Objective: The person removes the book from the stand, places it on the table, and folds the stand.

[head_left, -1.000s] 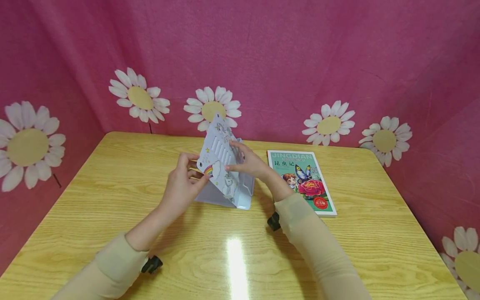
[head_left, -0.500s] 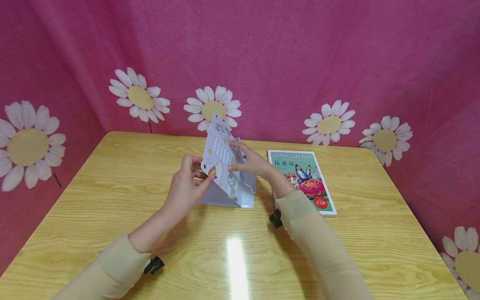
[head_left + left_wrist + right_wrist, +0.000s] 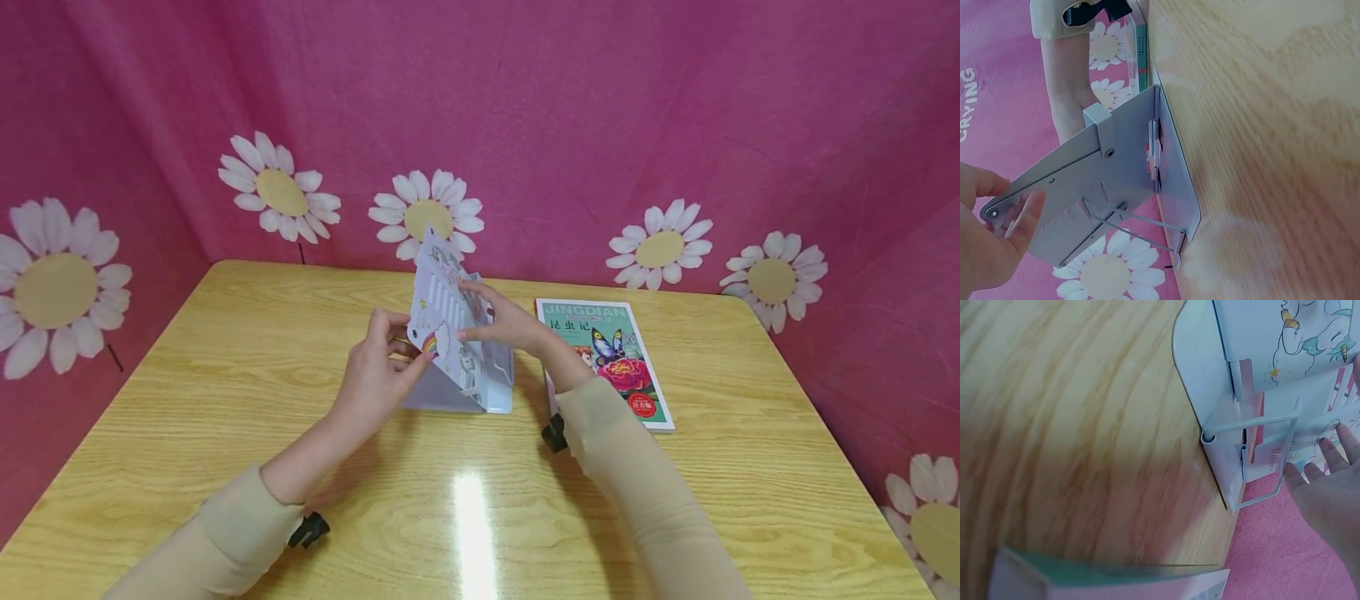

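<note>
A white metal book stand [image 3: 435, 304], printed with a rainbow and unicorns, stands on the table with its slotted panel raised and leaning over the base. My left hand [image 3: 378, 362] pinches the panel's near left corner, thumb on the printed face. In the left wrist view, that hand [image 3: 997, 240] holds the corner beside a screw, and a wire prop [image 3: 1138, 228] runs from panel to base. Fingers spread, my right hand [image 3: 504, 323] touches the printed face. The right wrist view shows its fingers [image 3: 1332, 453] extended near a wire bracket [image 3: 1254, 424].
Right of the stand lies a green children's book [image 3: 626, 358] with a butterfly and flower cover, partly behind the right forearm. The wooden table [image 3: 225, 367] ends at a pink curtain [image 3: 540, 142] with daisies. Black wrist mounts [image 3: 309, 529] hang under both sleeves.
The stand has shifted slightly to the right, and its panel looks a little more turned. My left hand has moved right with the corner; my right hand has barely moved.
</note>
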Demonstrator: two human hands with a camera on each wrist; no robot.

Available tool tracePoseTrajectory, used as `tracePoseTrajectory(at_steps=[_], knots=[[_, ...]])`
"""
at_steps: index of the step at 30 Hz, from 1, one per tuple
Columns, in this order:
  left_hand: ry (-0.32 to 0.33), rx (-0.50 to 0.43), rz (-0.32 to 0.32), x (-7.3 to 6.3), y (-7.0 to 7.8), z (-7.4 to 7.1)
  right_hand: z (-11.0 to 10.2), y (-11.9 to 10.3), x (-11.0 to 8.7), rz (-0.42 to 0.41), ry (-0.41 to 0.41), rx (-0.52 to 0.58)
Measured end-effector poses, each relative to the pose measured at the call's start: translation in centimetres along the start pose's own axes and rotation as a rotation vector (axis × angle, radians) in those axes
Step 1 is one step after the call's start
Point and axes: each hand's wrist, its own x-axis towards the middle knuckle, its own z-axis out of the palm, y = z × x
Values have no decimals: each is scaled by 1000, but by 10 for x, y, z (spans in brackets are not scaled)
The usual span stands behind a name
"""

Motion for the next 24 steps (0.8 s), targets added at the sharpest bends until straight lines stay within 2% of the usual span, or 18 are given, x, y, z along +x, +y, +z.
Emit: tracePoseTrajectory(at_steps=[3,5,10,13,16,20,24], knots=[[15,10,22,0,-2,-1,0,1,-1,-10,28,-14],[33,2,43,1,-4,-2,0,1,-2,-24,84,-38],[76,-25,90,0,-7,-3,-4,-1,-11,-38,327,-22],[100,-42,111,-1,-9,-3,-6,-2,-21,-17,406,54],[123,-67,122,-2,-9,-3,-5,-5,-32,4,400,71],[151,-72,118,-3,-8,-2,1,-9,-48,-25,373,46],[183,-67,116,-3,-4,0,11,-14,-64,-52,298,47]])
